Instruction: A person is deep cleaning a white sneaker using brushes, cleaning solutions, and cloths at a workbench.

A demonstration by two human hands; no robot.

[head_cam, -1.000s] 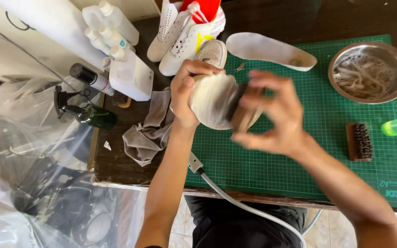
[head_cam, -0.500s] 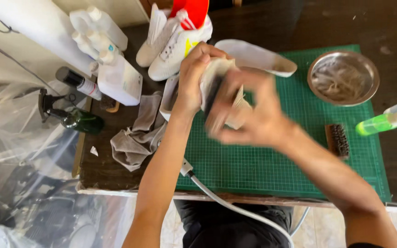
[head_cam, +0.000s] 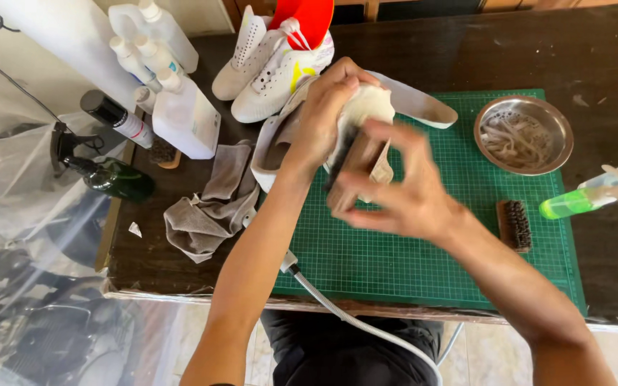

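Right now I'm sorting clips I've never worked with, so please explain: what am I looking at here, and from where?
The picture comes from a camera worn on a person's head, looking down at their own two bare hands over a green gridded cutting mat on a dark wooden table. The left hand grips a white sneaker; the blurred right hand holds a wooden-backed brush against it. Nearby lie a crumpled grey cloth, a round metal bowl of white laces, a second brush and another white sneaker.

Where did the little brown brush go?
In the head view, the small brown brush lies on the green cutting mat, near its right edge, below the metal bowl and beside the green spray bottle.
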